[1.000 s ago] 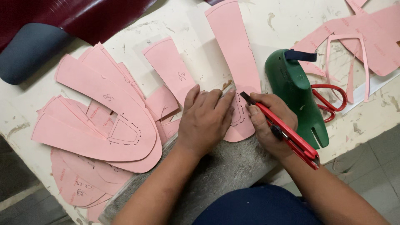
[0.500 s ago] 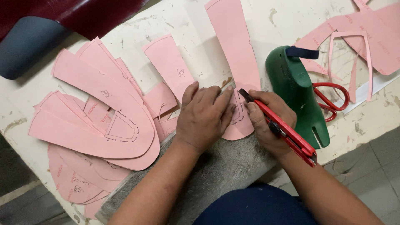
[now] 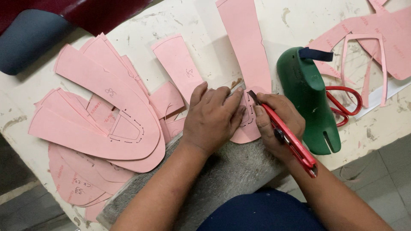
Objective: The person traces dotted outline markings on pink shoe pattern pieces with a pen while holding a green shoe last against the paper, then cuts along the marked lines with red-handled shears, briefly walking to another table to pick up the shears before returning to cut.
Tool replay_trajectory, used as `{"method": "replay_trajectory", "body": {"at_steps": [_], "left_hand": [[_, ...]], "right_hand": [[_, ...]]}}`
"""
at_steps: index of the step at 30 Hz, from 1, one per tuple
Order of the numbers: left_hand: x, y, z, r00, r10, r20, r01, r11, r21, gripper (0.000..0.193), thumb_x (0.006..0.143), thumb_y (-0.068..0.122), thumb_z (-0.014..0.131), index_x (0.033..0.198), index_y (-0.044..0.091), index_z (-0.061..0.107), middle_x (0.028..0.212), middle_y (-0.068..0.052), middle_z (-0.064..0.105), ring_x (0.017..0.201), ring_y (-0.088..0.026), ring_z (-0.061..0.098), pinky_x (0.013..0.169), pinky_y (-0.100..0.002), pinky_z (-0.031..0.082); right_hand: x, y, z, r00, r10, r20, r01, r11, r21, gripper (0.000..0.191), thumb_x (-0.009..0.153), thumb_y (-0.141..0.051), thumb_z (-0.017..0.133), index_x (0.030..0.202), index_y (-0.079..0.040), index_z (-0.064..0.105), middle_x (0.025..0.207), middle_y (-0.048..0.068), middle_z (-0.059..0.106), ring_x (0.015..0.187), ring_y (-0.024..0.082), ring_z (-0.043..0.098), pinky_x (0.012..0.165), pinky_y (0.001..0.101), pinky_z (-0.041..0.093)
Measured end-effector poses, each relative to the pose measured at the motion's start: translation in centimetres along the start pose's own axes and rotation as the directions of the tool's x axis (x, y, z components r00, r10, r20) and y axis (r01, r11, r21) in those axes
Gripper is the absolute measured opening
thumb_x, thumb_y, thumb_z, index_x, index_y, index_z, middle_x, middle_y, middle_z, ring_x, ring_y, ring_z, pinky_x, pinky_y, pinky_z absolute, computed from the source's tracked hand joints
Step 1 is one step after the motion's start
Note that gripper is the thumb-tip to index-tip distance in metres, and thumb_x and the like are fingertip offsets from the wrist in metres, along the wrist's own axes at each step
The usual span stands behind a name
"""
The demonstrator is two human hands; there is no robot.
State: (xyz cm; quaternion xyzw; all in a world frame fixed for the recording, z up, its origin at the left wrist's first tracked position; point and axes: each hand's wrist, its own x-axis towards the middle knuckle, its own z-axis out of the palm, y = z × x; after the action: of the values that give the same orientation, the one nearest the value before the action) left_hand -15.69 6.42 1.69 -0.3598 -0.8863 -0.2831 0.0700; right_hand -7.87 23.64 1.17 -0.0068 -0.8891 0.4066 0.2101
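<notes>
I'm pressing my left hand [image 3: 212,117] flat on a small pink pattern piece [image 3: 247,124], fingers [image 3: 233,102] together and stretched out over it, pinning it down. The piece is lying on a grey felt-like pad [image 3: 231,167] at the near edge of the table [image 3: 141,25], just left of the green shoe last [image 3: 308,107].

My right hand [image 3: 278,122] is gripping a red utility knife [image 3: 284,132], fingers wrapped tight around the handle. The blade tip is touching the pattern piece right beside my left fingertips. The knife body is angling back toward me, passing just left of the last's heel end.

A long pink strip [image 3: 246,47] is running away from me, starting just left of the last's toe end; its near end is meeting the small piece under my hands. Can't tell whether they are one piece or two.

Red-handled scissors [image 3: 344,105] are lying right of the last, touching or just beside it. More pink cut-outs [image 3: 376,42] are sitting beyond and right of the last, one of them an open frame shape.

Far left of the last, a fanned stack of large pink patterns [image 3: 102,115] is overlapping; the top one is carrying a dashed outline. A dark red sheet [image 3: 98,13] and a blue-grey roll [image 3: 30,42] are sitting at the far left corner.
</notes>
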Motion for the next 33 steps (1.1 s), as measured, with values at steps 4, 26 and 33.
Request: {"method": "replay_trajectory", "body": {"at_steps": [4, 26, 33], "left_hand": [[0.02, 0.06, 0.05, 1.0, -0.005, -0.017, 0.005, 1.0, 0.0, 0.031, 0.096, 0.027, 0.069, 0.123, 0.011, 0.07, 0.104, -0.006, 0.064, 0.096, -0.022, 0.063, 0.113, -0.043, 0.037], [0.08, 0.06, 0.58, 0.998, -0.06, -0.007, 0.06, 0.998, -0.019, 0.025, 0.096, 0.028, 0.069, 0.117, 0.015, 0.071, 0.095, -0.004, 0.06, 0.093, -0.02, 0.063, 0.109, -0.041, 0.038], [0.0, 0.12, 0.72, 0.998, -0.063, -0.014, 0.063, 0.998, -0.013, 0.02, 0.097, 0.028, 0.068, 0.113, 0.017, 0.07, 0.096, -0.004, 0.059, 0.094, -0.02, 0.063, 0.11, -0.041, 0.037]], "right_hand": [[-0.04, -0.34, 0.17, 0.998, -0.063, 0.006, 0.063, 0.997, -0.049, 0.018, 0.1, -0.003, 0.069, 0.116, 0.005, 0.065, 0.107, 0.021, 0.07, 0.097, 0.03, 0.072, 0.086, 0.035, 0.059], [0.13, -0.52, 0.2, 0.989, -0.143, 0.03, 0.146, 0.975, -0.168, 0.019, 0.097, 0.002, 0.069, 0.115, 0.006, 0.063, 0.104, 0.022, 0.068, 0.094, 0.034, 0.071, 0.081, 0.0367, 0.059], [-0.13, -0.38, 0.24, 0.989, -0.144, 0.029, 0.147, 0.974, -0.174, 0.02, 0.097, 0.001, 0.069, 0.116, 0.007, 0.062, 0.103, 0.023, 0.067, 0.092, 0.034, 0.07, 0.082, 0.0384, 0.059]]}}
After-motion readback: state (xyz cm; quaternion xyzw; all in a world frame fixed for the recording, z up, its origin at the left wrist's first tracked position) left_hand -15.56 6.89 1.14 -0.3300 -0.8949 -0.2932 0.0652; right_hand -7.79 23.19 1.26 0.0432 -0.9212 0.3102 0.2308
